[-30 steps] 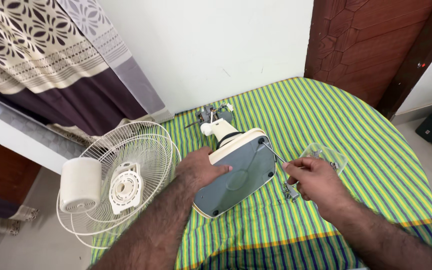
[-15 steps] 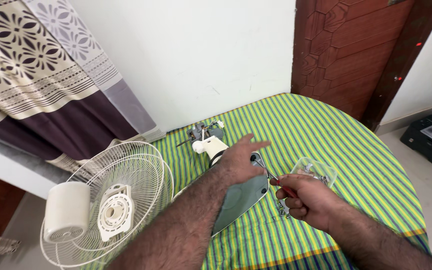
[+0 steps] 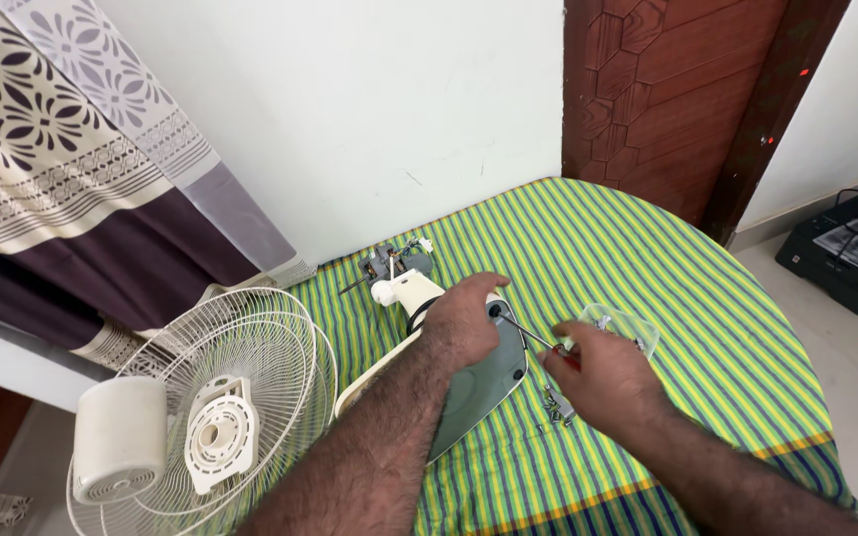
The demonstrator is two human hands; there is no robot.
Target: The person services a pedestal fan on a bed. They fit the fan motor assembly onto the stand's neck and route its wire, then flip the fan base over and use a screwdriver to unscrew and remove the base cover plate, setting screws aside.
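My left hand (image 3: 464,323) rests on the fan base (image 3: 474,382), which lies near the middle of the counter (image 3: 707,288). To its right, my right hand (image 3: 603,377) holds a screwdriver (image 3: 528,333) whose tip points at the base's upper edge. A small tray (image 3: 638,328) sits just behind my right hand, loose screws (image 3: 555,405) just left of it. The fan motor (image 3: 394,266) lies behind the base, towards the wall. The fan guard (image 3: 220,397) sits off the counter's left edge, a round cover (image 3: 119,437) on its left.

Camera: one head-worn view, looking steeply down from above the person's forearms.
Facing: toward a white wall (image 3: 350,119) across the striped surface (image 3: 667,258).
Nearness: close, both hands within arm's reach.
Shared views: none, single camera.
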